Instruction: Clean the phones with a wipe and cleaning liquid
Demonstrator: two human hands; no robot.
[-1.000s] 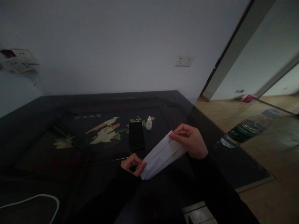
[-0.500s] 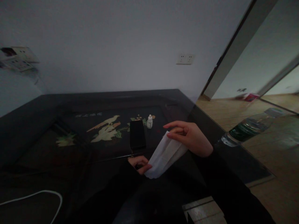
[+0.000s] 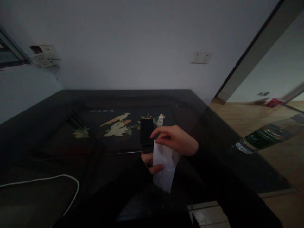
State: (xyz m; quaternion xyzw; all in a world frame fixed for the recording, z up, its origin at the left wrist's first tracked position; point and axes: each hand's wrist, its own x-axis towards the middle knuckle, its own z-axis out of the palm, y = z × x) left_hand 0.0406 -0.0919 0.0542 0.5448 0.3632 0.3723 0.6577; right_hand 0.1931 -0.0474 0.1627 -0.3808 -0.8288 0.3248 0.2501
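Note:
A folded white tissue (image 3: 164, 167) hangs almost upright between my two hands, over the near part of the dark table (image 3: 47, 133). My right hand (image 3: 177, 139) pinches its top edge with bent fingers. My left hand (image 3: 152, 163) is mostly hidden behind the tissue and my dark sleeve, with its thumb pressed on the lower half. Just behind my hands lie a black phone (image 3: 146, 135) and a small white dropper bottle (image 3: 161, 120), both on the bird and flower inlay (image 3: 117, 124).
A white cable (image 3: 57, 180) curves across the table at the near left. A plastic water bottle (image 3: 266, 136) lies at the table's right edge, beside a wooden floor. Wall sockets (image 3: 201, 57) sit on the back wall, and more sockets (image 3: 44, 55) on the left.
The tissue swung from a slanted, stretched position to nearly upright. My right hand moved left and down toward my left hand, closing over the tissue's top. The camera view shifted leftwards.

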